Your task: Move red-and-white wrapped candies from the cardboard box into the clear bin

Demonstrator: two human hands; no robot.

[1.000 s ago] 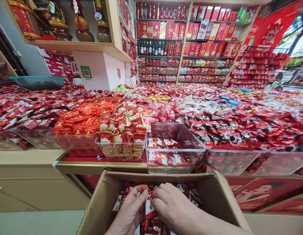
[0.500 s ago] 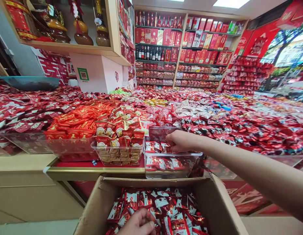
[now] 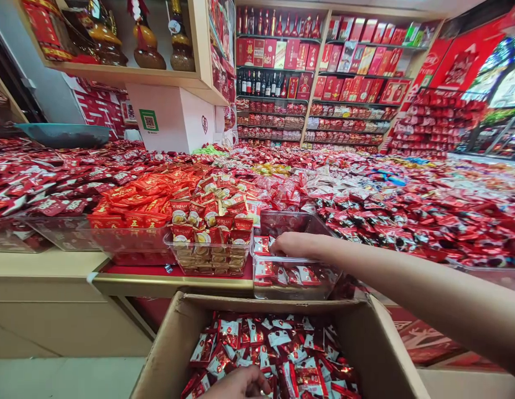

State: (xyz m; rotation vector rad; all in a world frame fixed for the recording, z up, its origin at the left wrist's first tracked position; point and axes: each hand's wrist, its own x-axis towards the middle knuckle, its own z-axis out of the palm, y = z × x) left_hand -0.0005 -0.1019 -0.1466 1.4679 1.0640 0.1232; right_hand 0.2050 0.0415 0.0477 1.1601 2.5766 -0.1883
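Observation:
My right hand [image 3: 292, 244] reaches into a clear plastic bin [image 3: 290, 292] on the counter. Its fingers are closed at a red-and-white candy packet [image 3: 261, 245] by the bin's left wall; the fingertips are partly hidden. More such packets [image 3: 306, 275] show through the bin's front. Lower down, my left hand [image 3: 243, 382] is inside an open cardboard box [image 3: 168, 346], over loose red-and-white candy packets [image 3: 278, 338]. Its fingers are curled, and what lies between them is hidden at the picture's lower edge.
Left of the bin stands a clear bin of durian candies [image 3: 205, 260], then one of orange-red packets [image 3: 130, 235]. Heaped sweets [image 3: 390, 221] cover the counter to the right and behind. A wooden cabinet [image 3: 128, 66] overhangs the left side. Bottle shelves [image 3: 278, 61] line the back wall.
My right hand has shifted left within the bin, toward its left wall. My left hand has sunk slightly lower, its fingers more curled over the packets. The view has turned slightly.

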